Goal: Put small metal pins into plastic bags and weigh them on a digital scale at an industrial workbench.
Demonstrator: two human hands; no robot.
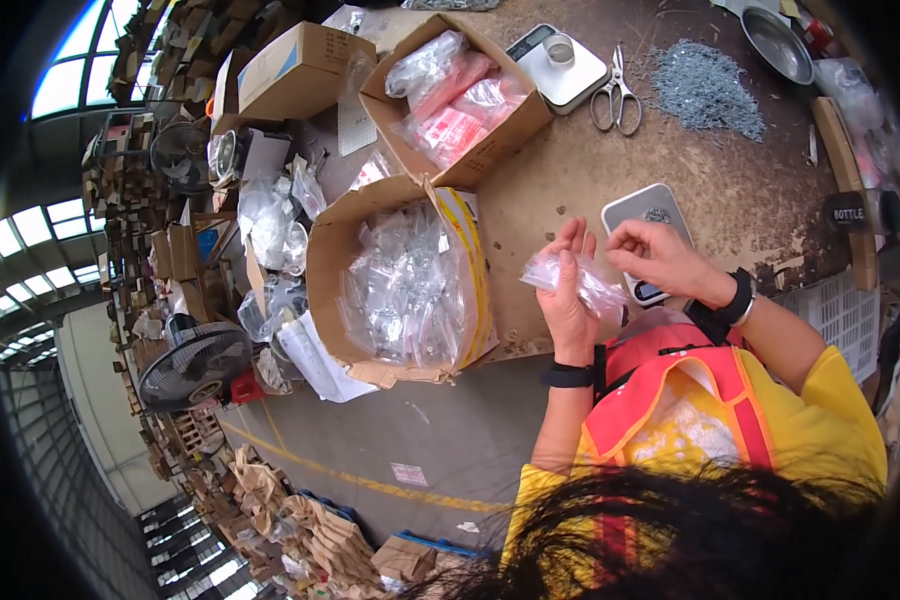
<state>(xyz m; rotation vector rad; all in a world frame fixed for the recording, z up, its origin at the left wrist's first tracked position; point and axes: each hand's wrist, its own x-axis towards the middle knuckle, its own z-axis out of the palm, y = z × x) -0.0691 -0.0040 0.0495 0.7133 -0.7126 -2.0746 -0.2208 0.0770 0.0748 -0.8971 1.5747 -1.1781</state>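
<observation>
My left hand point(570, 318) grips a sheaf of clear plastic bags point(598, 288) with pinkish edges, in front of my chest. Just right of it, my right hand point(660, 258) is closed, thumb and fingers drawn together near the bags; what lies between the fingertips, if anything, is hidden. Beyond that hand a small digital scale point(625, 210) rests on the table, partly covered by the hand. On its plate sits a little heap of metal pieces point(657, 215). Left of my left hand stands an open cardboard box point(332, 240) holding many filled clear bags point(405, 285).
Behind it, another open carton point(505, 130) holds red and clear bags. Farther back are a second scale point(575, 85) bearing a metal cup point(559, 48), scissors point(616, 100), a pile of screws or nails point(705, 90) and a metal bowl point(778, 45). A fan point(195, 365) stands left.
</observation>
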